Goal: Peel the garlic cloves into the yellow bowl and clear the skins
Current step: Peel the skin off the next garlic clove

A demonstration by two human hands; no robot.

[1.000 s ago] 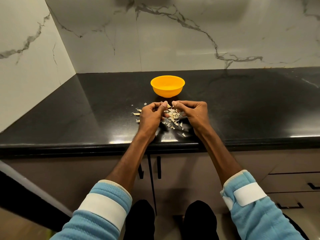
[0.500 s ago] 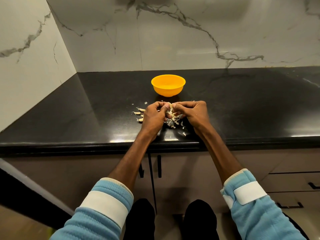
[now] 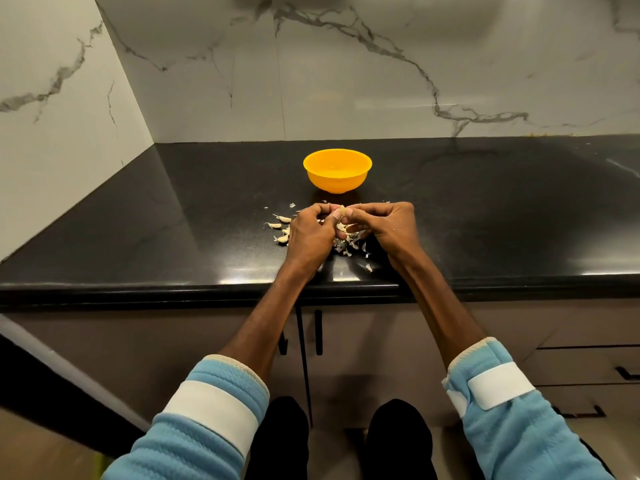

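- The black counter meets a veined marble wall at the left and runs on along the back.
- A few loose cloves lie on the counter just left of the left hand, and they look unpeeled.
- The left hand hovers low over the counter with its fingers curled and its thumb tip pressed to a clove.
- The clove is raised a little off the counter, pinched between the fingertips of both hands.
- The yellow bowl stands upright on the counter just behind the hands, apart from them. Its inside is too blurred to tell what it holds.
- The skins lie in a scattered pile on the counter under and between the hands, with stray bits toward the front edge.
- The right hand mirrors the left, with curled fingers and its thumb nipping the clove's other side.
- Both forearms are bare, with blue sleeves pushed up.
- The drawers sit below the counter at the right.
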